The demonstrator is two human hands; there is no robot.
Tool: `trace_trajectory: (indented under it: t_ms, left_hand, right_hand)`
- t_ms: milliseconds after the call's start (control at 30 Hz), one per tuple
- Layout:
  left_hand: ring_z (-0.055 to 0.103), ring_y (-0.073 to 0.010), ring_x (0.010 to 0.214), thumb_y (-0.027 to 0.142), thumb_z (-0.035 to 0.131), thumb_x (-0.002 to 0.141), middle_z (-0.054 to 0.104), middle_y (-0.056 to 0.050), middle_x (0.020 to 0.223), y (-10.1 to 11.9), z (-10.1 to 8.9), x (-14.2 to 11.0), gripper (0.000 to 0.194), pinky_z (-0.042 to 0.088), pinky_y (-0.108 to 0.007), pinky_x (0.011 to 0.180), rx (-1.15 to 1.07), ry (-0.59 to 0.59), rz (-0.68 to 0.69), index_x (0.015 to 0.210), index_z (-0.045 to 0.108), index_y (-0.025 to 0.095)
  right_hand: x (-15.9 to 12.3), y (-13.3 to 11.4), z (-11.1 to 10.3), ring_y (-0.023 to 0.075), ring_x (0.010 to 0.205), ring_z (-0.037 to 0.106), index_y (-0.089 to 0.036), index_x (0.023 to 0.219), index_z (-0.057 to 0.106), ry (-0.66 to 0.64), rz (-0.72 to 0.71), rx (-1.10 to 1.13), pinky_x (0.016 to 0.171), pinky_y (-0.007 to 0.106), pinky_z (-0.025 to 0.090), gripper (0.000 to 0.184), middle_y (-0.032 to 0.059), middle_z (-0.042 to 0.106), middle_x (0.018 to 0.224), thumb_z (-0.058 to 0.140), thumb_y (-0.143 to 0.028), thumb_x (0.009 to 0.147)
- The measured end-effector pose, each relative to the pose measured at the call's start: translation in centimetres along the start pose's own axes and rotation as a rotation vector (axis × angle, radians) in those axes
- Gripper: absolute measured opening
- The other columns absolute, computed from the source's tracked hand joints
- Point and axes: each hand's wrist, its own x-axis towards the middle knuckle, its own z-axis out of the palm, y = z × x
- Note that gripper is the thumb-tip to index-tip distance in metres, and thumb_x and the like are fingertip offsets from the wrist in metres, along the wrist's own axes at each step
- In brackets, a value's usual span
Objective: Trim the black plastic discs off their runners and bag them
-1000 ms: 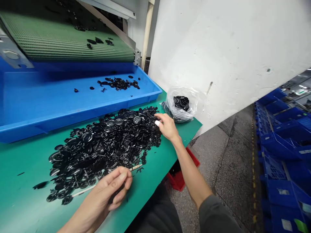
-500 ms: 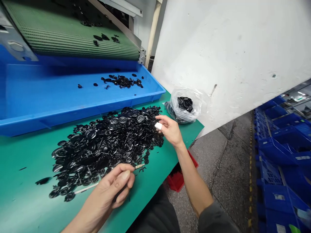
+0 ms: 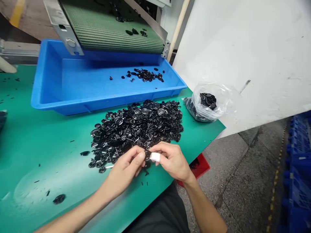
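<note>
Single head-worn view, facing forward and down, near the green table (image 3: 55, 145), blue tray (image 3: 109, 100) ahead

A white tubular wrap (image 3: 155, 157) on the right hand (image 3: 175, 162)'s thumb, and plain dark fabric trousers (image 3: 162, 212) beside the flat green tabletop (image 3: 60, 139).

Held disc (image 3: 147, 155) partly hidden, conveyor (image 3: 116, 37) cropped above

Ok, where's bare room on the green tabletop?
Widest, bar loose parts: between blue tray and left forearm. Smaller: between black disc heap, clear plastic bag and table edge. Crowded: the heap, with left hand and right hand at its near edge.
</note>
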Motion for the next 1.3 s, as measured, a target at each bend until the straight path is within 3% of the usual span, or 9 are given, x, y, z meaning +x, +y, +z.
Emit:
trace_trajectory:
  t_ms: [133, 267, 467, 600, 800, 967, 1133, 1233, 1300]
  left_hand:
    - [0.04, -0.0129, 0.054, 0.051, 0.044, 0.095, 0.045, 0.005, 0.058, 0.3, -0.2, -0.2, 0.036, 0.033, -0.023, 0.051, 0.121, 0.016, 0.065, 0.077, 0.053, 0.022]
    - [0.046, -0.0148, 0.062, 0.051, 0.05, 0.092, 0.053, 0.002, 0.067, 0.2, -0.4, -0.1, 0.034, 0.038, -0.024, 0.057, 0.21, 0.046, 0.116, 0.076, 0.058, 0.022]
    - [0.035, -0.0132, 0.051, 0.059, 0.047, 0.09, 0.039, 0.004, 0.055, -0.4, -0.6, -0.1, 0.047, 0.029, -0.023, 0.047, 0.192, -0.026, -0.036, 0.064, 0.053, 0.021]
    - [0.032, -0.0121, 0.05, 0.061, 0.046, 0.089, 0.038, 0.004, 0.053, 0.2, -0.1, -0.6, 0.05, 0.026, -0.023, 0.046, 0.135, 0.048, -0.111, 0.062, 0.052, 0.02]
    - [0.031, -0.011, 0.049, 0.061, 0.048, 0.088, 0.042, 0.004, 0.054, 0.3, 0.2, -0.6, 0.048, 0.026, -0.022, 0.044, 0.004, 0.11, -0.165, 0.064, 0.052, 0.02]
    - [0.034, -0.0113, 0.044, 0.061, 0.048, 0.089, 0.042, 0.004, 0.046, -0.3, 0.0, 0.2, 0.048, 0.028, -0.022, 0.042, 0.021, 0.088, -0.096, 0.063, 0.054, 0.021]
    - [0.035, -0.0104, 0.044, 0.058, 0.053, 0.088, 0.05, 0.004, 0.049, 0.0, 0.3, 0.2, 0.039, 0.028, -0.021, 0.042, -0.102, 0.129, -0.14, 0.076, 0.06, 0.021]
    - [0.04, -0.01, 0.045, 0.059, 0.059, 0.084, 0.061, 0.002, 0.063, 0.0, 0.3, 0.3, 0.039, 0.027, -0.019, 0.039, -0.208, 0.144, -0.188, 0.097, 0.062, 0.022]
    - [0.042, -0.0098, 0.045, 0.057, 0.062, 0.083, 0.063, 0.001, 0.067, -0.1, 0.4, 0.3, 0.041, 0.029, -0.019, 0.039, -0.249, 0.16, -0.192, 0.105, 0.062, 0.022]
  right_hand:
    - [-0.4, -0.1, -0.1, 0.0096, 0.066, 0.064, -0.02, 0.093, 0.068, -0.059, -0.044, -0.086, 0.062, 0.019, 0.052, 0.026, -0.0032, 0.068, 0.078, 0.058, -0.003, 0.076]
    - [-0.7, 0.3, 0.6, 0.0114, 0.072, 0.063, -0.019, 0.108, 0.063, -0.092, -0.237, -0.298, 0.07, 0.021, 0.053, 0.027, -0.0005, 0.067, 0.084, 0.055, -0.009, 0.084]
    - [-0.2, 1.6, 1.2, 0.017, 0.078, 0.063, -0.013, 0.108, 0.054, -0.129, -0.519, -0.581, 0.075, 0.027, 0.053, 0.024, 0.0073, 0.066, 0.087, 0.039, -0.01, 0.089]
    - [0.0, 2.1, 1.9, 0.0176, 0.078, 0.064, -0.013, 0.108, 0.049, -0.073, -0.581, -0.568, 0.073, 0.027, 0.054, 0.025, 0.0088, 0.067, 0.087, 0.034, -0.01, 0.089]
    - [0.4, 2.5, 3.1, 0.0155, 0.078, 0.065, -0.017, 0.108, 0.048, -0.036, -0.496, -0.417, 0.071, 0.025, 0.055, 0.025, 0.0058, 0.068, 0.087, 0.035, -0.011, 0.087]
    - [0.8, 2.2, 2.3, 0.0148, 0.081, 0.066, -0.019, 0.115, 0.051, -0.036, -0.288, -0.373, 0.073, 0.025, 0.055, 0.03, 0.0035, 0.068, 0.095, 0.042, -0.013, 0.087]
    - [1.0, 1.6, -2.4, 0.0182, 0.11, 0.06, -0.019, 0.105, 0.062, 0.084, -0.372, -0.45, 0.096, 0.032, 0.05, 0.028, 0.0079, 0.063, 0.116, 0.042, -0.009, 0.088]
    - [1.4, 2.6, -6.0, 0.0201, 0.1, 0.062, -0.018, 0.103, 0.065, 0.383, -0.163, -0.632, 0.09, 0.035, 0.051, 0.028, 0.0087, 0.064, 0.108, 0.044, -0.009, 0.088]
    - [1.8, 3.5, -7.6, 0.0197, 0.088, 0.062, -0.017, 0.104, 0.067, 0.447, -0.02, -0.72, 0.084, 0.035, 0.05, 0.029, 0.0084, 0.064, 0.104, 0.047, -0.01, 0.086]
